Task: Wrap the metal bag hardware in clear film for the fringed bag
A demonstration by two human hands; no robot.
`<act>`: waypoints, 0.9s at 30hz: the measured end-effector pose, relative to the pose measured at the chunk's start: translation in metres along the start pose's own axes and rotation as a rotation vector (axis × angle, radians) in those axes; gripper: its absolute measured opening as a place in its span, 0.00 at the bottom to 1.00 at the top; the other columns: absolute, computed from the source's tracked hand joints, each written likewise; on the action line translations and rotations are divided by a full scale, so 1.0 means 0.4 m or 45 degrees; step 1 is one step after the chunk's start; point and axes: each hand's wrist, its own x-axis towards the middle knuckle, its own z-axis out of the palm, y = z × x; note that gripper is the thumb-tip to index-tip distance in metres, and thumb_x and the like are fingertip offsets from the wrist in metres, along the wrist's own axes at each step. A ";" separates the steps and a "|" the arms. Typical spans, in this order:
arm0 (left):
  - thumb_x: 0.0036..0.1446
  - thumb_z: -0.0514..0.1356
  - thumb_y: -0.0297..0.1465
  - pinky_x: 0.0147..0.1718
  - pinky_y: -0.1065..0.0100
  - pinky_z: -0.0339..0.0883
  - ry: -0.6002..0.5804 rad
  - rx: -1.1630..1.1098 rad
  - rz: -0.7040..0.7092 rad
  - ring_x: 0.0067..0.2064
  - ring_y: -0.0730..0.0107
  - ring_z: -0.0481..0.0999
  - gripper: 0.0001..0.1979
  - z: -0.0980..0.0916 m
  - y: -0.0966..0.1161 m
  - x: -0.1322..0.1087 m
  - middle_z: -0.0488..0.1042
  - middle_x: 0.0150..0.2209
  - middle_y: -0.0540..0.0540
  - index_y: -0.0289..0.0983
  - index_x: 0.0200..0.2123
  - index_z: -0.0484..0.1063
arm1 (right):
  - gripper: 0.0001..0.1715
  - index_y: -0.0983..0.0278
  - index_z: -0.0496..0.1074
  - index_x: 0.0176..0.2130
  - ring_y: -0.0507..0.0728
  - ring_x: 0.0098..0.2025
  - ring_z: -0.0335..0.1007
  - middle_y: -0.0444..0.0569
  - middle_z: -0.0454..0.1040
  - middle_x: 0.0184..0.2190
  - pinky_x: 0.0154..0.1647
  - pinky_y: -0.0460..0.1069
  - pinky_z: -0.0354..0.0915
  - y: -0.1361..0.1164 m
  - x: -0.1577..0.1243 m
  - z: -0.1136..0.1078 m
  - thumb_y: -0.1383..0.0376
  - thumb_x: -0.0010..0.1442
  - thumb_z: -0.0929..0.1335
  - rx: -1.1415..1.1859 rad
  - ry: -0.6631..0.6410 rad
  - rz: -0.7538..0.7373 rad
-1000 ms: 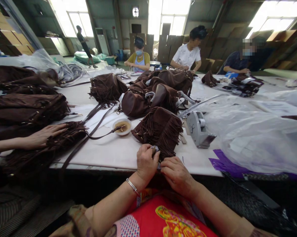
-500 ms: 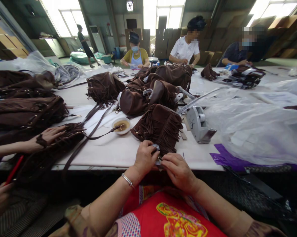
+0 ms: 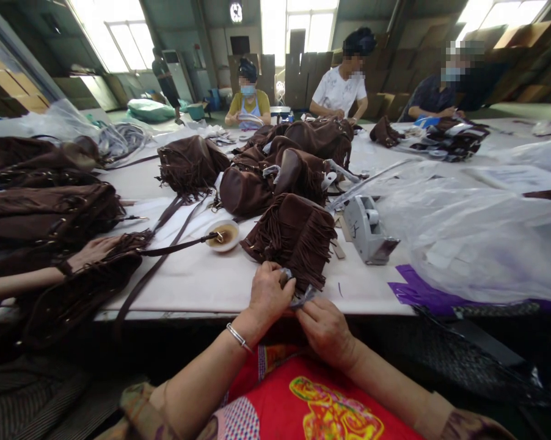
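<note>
A brown fringed handbag (image 3: 290,235) lies on the table's near side, right in front of me. At its lower edge, my left hand (image 3: 270,292) is closed with thumb and fingers around a greyish, crumpled plastic wrapping (image 3: 303,297). My right hand (image 3: 327,330) pinches the lower right end of that wrapping, a little nearer to me. What the wrapping covers is hidden by my fingers. Beyond my left hand stands a small white bowl (image 3: 233,245) of brownish stuff, with the clip end of a strap across it.
A grey tape dispenser (image 3: 366,235) stands right of the bag, near clear plastic sheeting (image 3: 477,244) and purple tape (image 3: 419,293). More brown bags (image 3: 245,190) are heaped behind. At left a co-worker's hand (image 3: 90,253) rests on another bag. Several people work across the table.
My right hand has dropped slightly, and more of the plastic wrapping shows between my hands. My left hand stays nearly in place. The co-worker's lower hand with a red tool has left the view.
</note>
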 end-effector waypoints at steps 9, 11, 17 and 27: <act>0.53 0.67 0.30 0.48 0.58 0.69 0.013 -0.125 -0.006 0.43 0.61 0.72 0.04 0.002 -0.023 -0.005 0.71 0.39 0.42 0.35 0.29 0.79 | 0.14 0.63 0.70 0.28 0.53 0.28 0.64 0.45 0.69 0.24 0.29 0.48 0.58 0.020 -0.063 -0.197 0.66 0.67 0.64 0.863 -0.390 0.086; 0.54 0.67 0.29 0.48 0.59 0.69 0.000 -0.142 0.016 0.44 0.62 0.72 0.04 0.004 -0.027 -0.004 0.71 0.40 0.42 0.36 0.29 0.80 | 0.13 0.63 0.70 0.29 0.53 0.27 0.65 0.45 0.68 0.24 0.28 0.47 0.60 0.079 -0.071 -0.261 0.64 0.67 0.65 0.819 -0.027 0.386; 0.55 0.66 0.31 0.49 0.56 0.68 -0.004 -0.053 0.075 0.45 0.59 0.72 0.06 0.007 -0.024 -0.010 0.72 0.42 0.40 0.35 0.29 0.79 | 0.08 0.64 0.74 0.33 0.58 0.31 0.69 0.49 0.72 0.28 0.35 0.51 0.63 0.275 -0.064 -0.260 0.63 0.64 0.68 -0.385 0.496 0.643; 0.52 0.69 0.38 0.52 0.52 0.67 -0.076 0.171 0.020 0.50 0.53 0.69 0.11 -0.024 0.000 -0.035 0.72 0.48 0.37 0.35 0.32 0.80 | 0.15 0.65 0.72 0.52 0.60 0.45 0.67 0.55 0.74 0.44 0.49 0.54 0.63 0.079 0.027 -0.129 0.69 0.67 0.64 -0.003 -0.056 0.033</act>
